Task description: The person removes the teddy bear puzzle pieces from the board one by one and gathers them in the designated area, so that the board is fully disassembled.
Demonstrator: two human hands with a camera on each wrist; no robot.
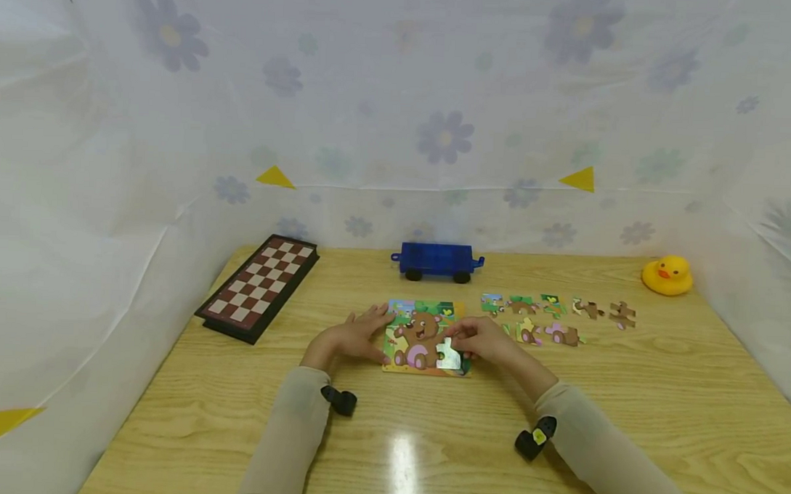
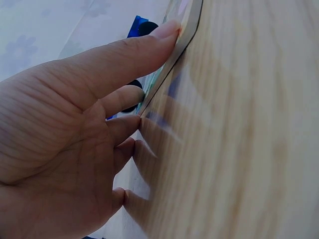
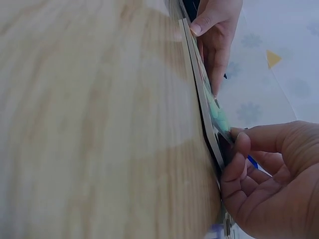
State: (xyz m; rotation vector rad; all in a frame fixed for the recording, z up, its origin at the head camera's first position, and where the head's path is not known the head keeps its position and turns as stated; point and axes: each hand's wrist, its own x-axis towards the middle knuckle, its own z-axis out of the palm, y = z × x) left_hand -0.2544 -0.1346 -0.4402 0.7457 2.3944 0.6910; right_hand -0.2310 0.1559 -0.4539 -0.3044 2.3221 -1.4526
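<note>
A bear jigsaw puzzle (image 1: 421, 342) in a flat board lies on the table between the hands. The left hand (image 1: 360, 336) rests at its left side with fingers spread, and its thumb (image 2: 149, 47) touches the board's edge in the left wrist view. At the board's right side, the right hand (image 1: 487, 339) pinches a puzzle piece (image 1: 449, 354) that shines with glare over the bear's lower right. In the right wrist view, the curled fingers (image 3: 239, 172) sit right at the board's edge and hide much of the piece.
Several loose puzzle pieces (image 1: 523, 304) lie to the right of the board. A blue toy wagon (image 1: 436, 260) stands behind it. A folded chessboard box (image 1: 260, 286) is at the left, and a yellow rubber duck (image 1: 667, 276) at the back right. A patterned curtain (image 1: 373, 130) hangs behind the table.
</note>
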